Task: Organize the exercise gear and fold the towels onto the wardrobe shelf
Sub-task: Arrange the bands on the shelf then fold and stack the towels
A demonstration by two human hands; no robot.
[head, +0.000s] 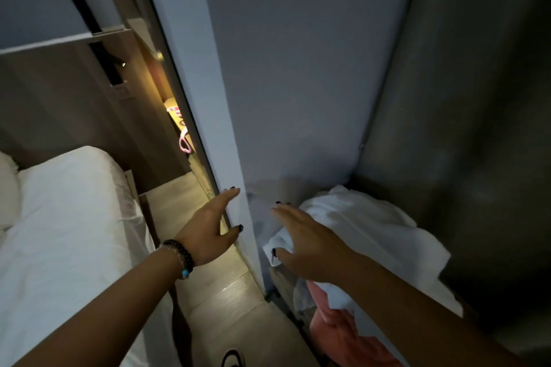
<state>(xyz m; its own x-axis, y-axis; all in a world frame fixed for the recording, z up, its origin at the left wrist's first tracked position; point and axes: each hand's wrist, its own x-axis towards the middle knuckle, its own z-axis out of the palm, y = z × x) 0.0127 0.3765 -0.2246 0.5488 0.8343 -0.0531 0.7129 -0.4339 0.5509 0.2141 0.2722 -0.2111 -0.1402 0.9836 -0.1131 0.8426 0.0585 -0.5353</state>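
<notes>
Wardrobe panel (232,128) splits the hands — bed (68,217) left, white towel (366,223) right.

Wardrobe bay: panel edge (229,158) bounds it left, dark wall (477,128) right, back panel (298,83) closes the rear.
Bay above the shelf: open, unobstructed.
Shelf: white towel (366,226) heaped over most of it; bare strip only at the left, just beside the panel.
Below: pink cloth (340,334) fills the lower space.
Left hand (208,229): spread, fingers at the panel edge.
Right hand (304,241): spread, over the towel's left end.
Floor strip (220,292): clear passage between bed (65,232) and panel.
</notes>
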